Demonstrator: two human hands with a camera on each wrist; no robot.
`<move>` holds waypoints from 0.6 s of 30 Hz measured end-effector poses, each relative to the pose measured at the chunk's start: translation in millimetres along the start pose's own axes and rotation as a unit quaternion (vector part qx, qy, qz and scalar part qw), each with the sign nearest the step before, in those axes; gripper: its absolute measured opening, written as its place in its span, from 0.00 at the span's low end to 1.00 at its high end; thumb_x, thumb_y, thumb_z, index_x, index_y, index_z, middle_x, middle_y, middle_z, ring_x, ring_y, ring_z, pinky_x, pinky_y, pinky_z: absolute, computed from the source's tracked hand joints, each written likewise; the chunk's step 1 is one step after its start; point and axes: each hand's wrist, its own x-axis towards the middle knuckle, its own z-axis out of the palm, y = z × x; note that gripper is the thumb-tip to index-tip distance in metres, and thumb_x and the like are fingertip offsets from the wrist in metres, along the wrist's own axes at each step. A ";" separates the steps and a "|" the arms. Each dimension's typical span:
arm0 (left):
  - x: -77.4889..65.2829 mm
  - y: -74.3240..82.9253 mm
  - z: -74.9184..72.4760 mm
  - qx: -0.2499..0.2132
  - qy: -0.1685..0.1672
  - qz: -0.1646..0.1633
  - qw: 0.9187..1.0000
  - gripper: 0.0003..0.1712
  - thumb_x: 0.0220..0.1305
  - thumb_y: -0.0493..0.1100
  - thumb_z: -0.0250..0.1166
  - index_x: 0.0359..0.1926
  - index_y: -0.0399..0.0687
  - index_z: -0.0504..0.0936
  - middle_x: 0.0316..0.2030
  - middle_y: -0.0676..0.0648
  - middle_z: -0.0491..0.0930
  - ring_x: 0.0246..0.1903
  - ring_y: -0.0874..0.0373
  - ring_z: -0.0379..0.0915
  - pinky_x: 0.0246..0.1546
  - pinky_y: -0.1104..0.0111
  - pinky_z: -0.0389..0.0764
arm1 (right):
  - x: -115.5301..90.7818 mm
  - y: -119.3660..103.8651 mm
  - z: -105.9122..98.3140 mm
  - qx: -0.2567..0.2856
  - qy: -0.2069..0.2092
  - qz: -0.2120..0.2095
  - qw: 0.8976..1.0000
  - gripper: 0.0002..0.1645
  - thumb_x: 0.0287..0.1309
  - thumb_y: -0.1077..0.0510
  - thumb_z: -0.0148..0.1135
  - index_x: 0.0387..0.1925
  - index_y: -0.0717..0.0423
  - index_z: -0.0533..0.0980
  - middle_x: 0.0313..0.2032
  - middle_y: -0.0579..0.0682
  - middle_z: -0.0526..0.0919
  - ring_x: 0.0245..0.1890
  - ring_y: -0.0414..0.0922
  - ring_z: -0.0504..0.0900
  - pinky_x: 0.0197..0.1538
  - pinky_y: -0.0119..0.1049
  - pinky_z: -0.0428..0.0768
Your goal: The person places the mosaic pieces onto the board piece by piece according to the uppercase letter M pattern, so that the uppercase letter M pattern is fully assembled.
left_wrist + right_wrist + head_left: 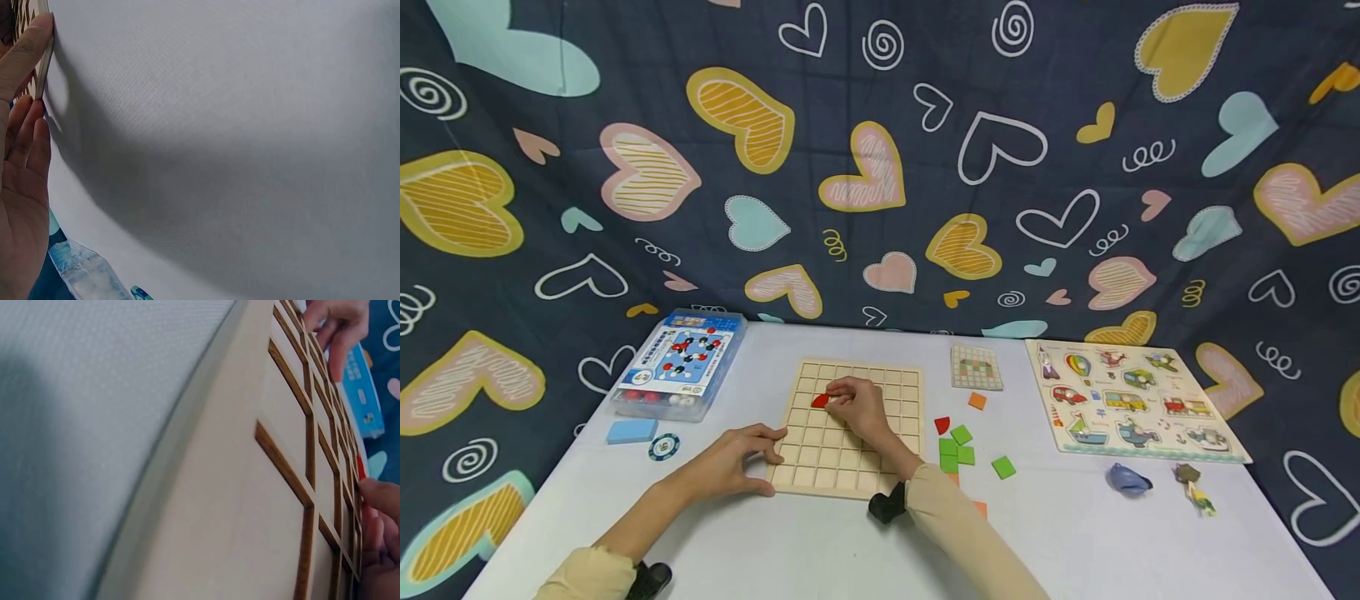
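The right hand (859, 410) pinches a red quarter-circle tile (820, 401) over the wooden grid board (825, 477) beneath it. The left hand (737, 461), thumb and fingers spread wide, touches the board's left edge. Green square tiles (948, 454) lie right of the right hand, a round chip (664, 447) left of the left hand.

A pale wooden board (209, 494), its grid of square cells edged in dark brown, slants across the frame above a white counter (94, 394). At the lower right, fingertips of the right hand (382, 544) meet a red piece (360, 467), only a sliver of it visible. The left hand (344, 322) reaches the far edge, near a blue box (364, 394) and dark patterned cloth (382, 337).
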 end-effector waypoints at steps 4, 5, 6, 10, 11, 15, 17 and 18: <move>-0.4 0.7 0.0 -0.003 -0.008 -0.017 1.000 0.19 0.43 0.51 0.77 0.38 0.53 0.85 0.58 0.41 0.75 0.57 0.44 0.71 0.57 0.50 0.72 | -0.6 -2.3 2.9 -0.009 0.012 0.012 1.000 0.13 0.47 0.71 0.71 0.38 0.67 0.82 0.34 0.58 0.86 0.30 0.49 0.85 0.32 0.25 0.80; -0.3 0.8 0.0 -0.003 -0.008 -0.017 1.000 0.19 0.43 0.51 0.77 0.38 0.53 0.85 0.59 0.41 0.75 0.57 0.44 0.71 0.57 0.50 0.72 | -0.7 -2.5 3.0 -0.010 0.013 0.018 1.000 0.13 0.46 0.71 0.71 0.38 0.67 0.82 0.34 0.58 0.86 0.30 0.48 0.85 0.32 0.25 0.80; -0.3 0.8 0.1 -0.002 -0.007 -0.014 1.000 0.18 0.43 0.51 0.77 0.38 0.53 0.85 0.58 0.41 0.75 0.57 0.43 0.71 0.57 0.50 0.72 | -0.8 -2.9 2.8 -0.008 0.013 0.026 1.000 0.14 0.46 0.71 0.71 0.38 0.66 0.82 0.34 0.58 0.86 0.30 0.48 0.85 0.33 0.25 0.80; -0.6 1.2 -0.4 -0.001 -0.002 -0.004 1.000 0.18 0.45 0.52 0.76 0.38 0.53 0.84 0.58 0.39 0.75 0.56 0.42 0.72 0.56 0.49 0.72 | -0.9 -4.5 -0.5 -0.001 0.001 0.036 0.999 0.15 0.46 0.71 0.71 0.39 0.66 0.81 0.35 0.58 0.86 0.30 0.48 0.85 0.34 0.27 0.82; -0.8 1.2 -0.7 -0.002 -0.001 -0.001 1.000 0.18 0.45 0.52 0.76 0.38 0.53 0.84 0.58 0.39 0.75 0.56 0.42 0.72 0.56 0.49 0.72 | -0.8 -4.5 -1.5 0.002 -0.002 0.037 0.999 0.15 0.46 0.71 0.71 0.40 0.67 0.81 0.35 0.58 0.86 0.30 0.48 0.85 0.34 0.28 0.82; -1.5 1.4 -0.8 -0.003 0.000 0.002 1.000 0.18 0.45 0.52 0.76 0.37 0.53 0.84 0.58 0.38 0.75 0.56 0.41 0.71 0.56 0.48 0.72 | -0.5 -3.2 -3.6 0.020 -0.005 0.029 0.999 0.16 0.46 0.72 0.71 0.41 0.68 0.81 0.36 0.60 0.86 0.32 0.51 0.85 0.35 0.28 0.82; -1.9 1.7 -0.5 -0.002 0.000 -0.001 1.000 0.18 0.45 0.52 0.76 0.37 0.53 0.84 0.58 0.38 0.75 0.56 0.41 0.71 0.57 0.49 0.72 | -0.4 -2.2 -3.6 0.038 -0.001 0.026 0.999 0.17 0.46 0.72 0.71 0.41 0.70 0.80 0.36 0.62 0.85 0.33 0.53 0.85 0.36 0.28 0.82; -2.1 1.7 -0.4 -0.002 0.000 -0.003 1.000 0.18 0.45 0.51 0.76 0.37 0.53 0.84 0.58 0.39 0.75 0.57 0.41 0.71 0.57 0.49 0.72 | -0.3 -1.7 -3.3 0.046 0.003 0.023 0.999 0.17 0.45 0.73 0.70 0.41 0.70 0.80 0.37 0.62 0.85 0.34 0.55 0.85 0.37 0.29 0.83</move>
